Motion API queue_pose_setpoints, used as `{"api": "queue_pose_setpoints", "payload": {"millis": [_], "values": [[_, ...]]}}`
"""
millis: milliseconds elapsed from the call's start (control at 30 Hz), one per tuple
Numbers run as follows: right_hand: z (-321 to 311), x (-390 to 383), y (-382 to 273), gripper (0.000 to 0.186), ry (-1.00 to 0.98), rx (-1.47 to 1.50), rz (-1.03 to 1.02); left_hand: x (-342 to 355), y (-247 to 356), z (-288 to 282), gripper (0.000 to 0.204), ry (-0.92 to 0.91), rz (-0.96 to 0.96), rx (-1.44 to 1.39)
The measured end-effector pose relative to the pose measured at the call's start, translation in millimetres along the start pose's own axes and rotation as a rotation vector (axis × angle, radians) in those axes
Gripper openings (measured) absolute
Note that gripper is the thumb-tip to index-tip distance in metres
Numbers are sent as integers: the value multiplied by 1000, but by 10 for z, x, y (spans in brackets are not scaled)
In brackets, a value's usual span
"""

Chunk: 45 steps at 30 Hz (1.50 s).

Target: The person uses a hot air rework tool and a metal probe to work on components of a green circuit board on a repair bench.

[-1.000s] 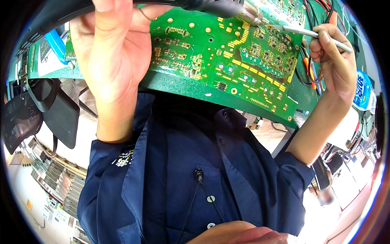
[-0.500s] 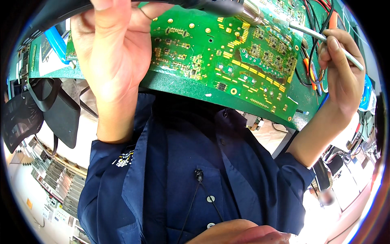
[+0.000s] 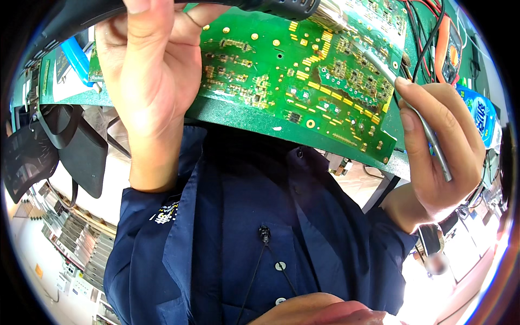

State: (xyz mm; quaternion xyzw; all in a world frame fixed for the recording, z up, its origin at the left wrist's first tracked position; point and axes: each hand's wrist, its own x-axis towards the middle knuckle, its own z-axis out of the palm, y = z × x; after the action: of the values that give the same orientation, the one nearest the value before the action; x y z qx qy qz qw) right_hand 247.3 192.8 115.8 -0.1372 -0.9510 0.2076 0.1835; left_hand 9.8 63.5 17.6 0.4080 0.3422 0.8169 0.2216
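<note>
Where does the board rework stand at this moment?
Done: nothing visibly finished. In hand: the left hand holds a black hot-air tool with its metal nozzle over the green circuit board, and the right hand holds tweezers pointing toward the same area. Left: any lifting or placing of a part; none shows gripped.

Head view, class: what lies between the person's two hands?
Between the left hand and the right hand lies the green circuit board, shown in the head view.
</note>
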Motion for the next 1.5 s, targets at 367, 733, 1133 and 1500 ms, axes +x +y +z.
{"api": "queue_pose_setpoints", "payload": {"millis": [367, 733, 1133, 1500], "values": [[33, -19, -126, 27, -34, -102, -31, -19, -59, -90, 63, -1, -10, -62], [198, -88, -208, 27, -9, -179, -25, -28, -6, 43, 62, 113, -63, 27], [495, -153, -382, 36, 41, -335, -40, 7, 61, 15, 58, -7, -62, -18], [425, -130, -311, 21, 224, -249, 102, -33, 35, -67, 60, -25, -42, -9]]}}
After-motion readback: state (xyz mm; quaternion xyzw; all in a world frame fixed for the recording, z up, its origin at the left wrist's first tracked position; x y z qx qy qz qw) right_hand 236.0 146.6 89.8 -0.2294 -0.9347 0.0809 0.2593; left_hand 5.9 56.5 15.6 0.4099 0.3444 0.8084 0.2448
